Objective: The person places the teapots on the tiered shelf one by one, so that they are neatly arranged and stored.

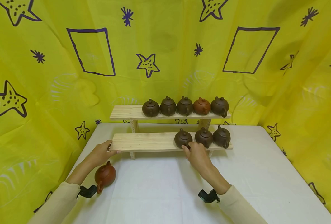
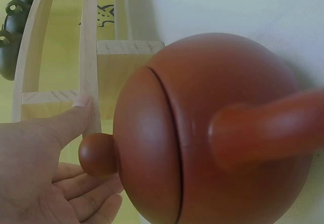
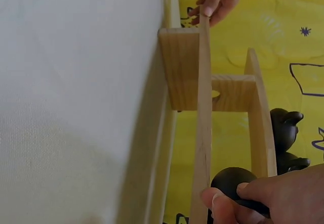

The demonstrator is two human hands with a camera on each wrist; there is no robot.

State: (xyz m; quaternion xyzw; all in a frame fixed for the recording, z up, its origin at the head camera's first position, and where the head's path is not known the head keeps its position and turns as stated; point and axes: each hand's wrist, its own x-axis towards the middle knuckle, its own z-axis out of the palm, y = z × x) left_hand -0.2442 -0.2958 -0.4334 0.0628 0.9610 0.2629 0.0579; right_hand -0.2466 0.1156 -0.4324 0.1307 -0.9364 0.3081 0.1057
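Observation:
A two-tier wooden shelf stands on the white table (image 1: 159, 186). My left hand (image 1: 109, 148) grips the left end of the lower board (image 1: 145, 141), thumb (image 2: 76, 115) pressed on its edge. My right hand (image 1: 189, 148) holds the leftmost of three dark teapots (image 1: 183, 138) on that board, fingers (image 3: 223, 203) curled round its belly (image 3: 230, 179). A red-brown teapot (image 1: 105, 175) sits on the table by my left wrist and fills the left wrist view (image 2: 212, 133).
The upper board (image 1: 124, 112) carries several teapots in a row at its right half, one of them (image 1: 201, 106) reddish. Yellow patterned cloth (image 1: 42, 77) hangs behind and at both sides. The lower board's left half is bare wood.

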